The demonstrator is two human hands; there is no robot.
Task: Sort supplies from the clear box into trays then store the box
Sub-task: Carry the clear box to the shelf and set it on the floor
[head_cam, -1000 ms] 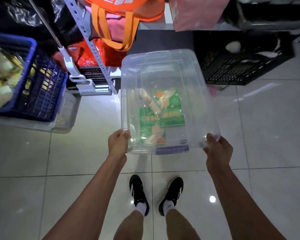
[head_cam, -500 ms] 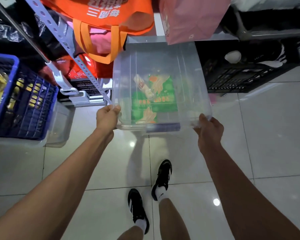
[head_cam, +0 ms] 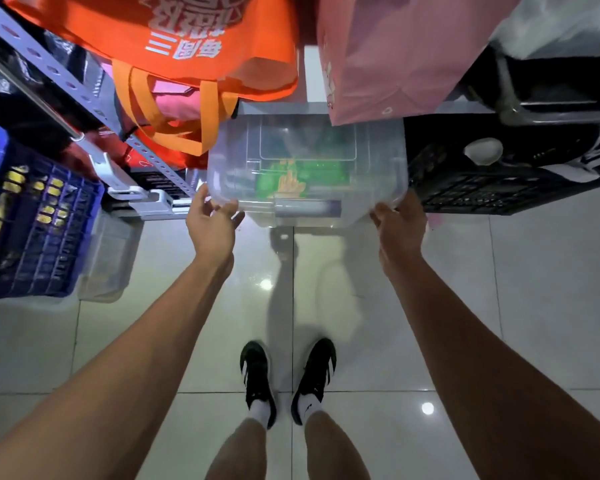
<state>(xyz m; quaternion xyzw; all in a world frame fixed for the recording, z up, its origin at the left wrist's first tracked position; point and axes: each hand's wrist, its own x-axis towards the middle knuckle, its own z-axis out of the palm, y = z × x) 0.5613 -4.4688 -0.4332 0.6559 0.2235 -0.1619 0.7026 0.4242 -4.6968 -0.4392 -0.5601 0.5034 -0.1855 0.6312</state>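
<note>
Gleaming tile floor (head_cam: 534,289) w/ crates (head_cam: 492,188)

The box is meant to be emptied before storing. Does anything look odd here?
Yes. The clear box, going under the shelf between both hands, still has a green packet inside, so it does not look fully sorted.

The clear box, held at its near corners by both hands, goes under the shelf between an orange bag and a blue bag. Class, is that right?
Not quite. In the head view the clear box sits between the orange bag and a pink bag, not a blue one. Left hand and right hand do hold its near corners.
</note>
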